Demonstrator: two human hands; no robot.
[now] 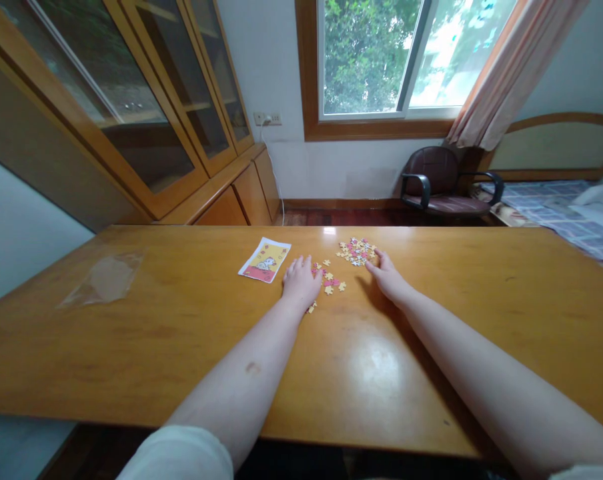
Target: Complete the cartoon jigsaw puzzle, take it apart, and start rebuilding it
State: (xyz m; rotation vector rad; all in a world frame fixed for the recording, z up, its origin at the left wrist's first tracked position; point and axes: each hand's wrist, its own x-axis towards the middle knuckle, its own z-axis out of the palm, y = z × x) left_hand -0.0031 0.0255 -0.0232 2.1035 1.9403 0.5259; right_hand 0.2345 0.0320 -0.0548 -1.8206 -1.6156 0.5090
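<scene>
My left hand (302,283) lies palm down with its fingers spread, over the left side of a loose group of jigsaw puzzle pieces (329,283), pink and pale yellow. Some pieces under that hand are hidden. A denser pile of puzzle pieces (356,251) sits farther back to the right. At this pile's right edge is my right hand (387,277), thumb and fingers apart, with nothing visible held. Left of my left hand lies a picture card (265,259), yellow and pink with a white animal figure.
A clear plastic bag (106,277) lies at the left of the wooden table (191,347). Beyond the table stand a glass-door cabinet (201,167), an armchair (436,180) and a bed (566,210). A window (371,60) is at the back.
</scene>
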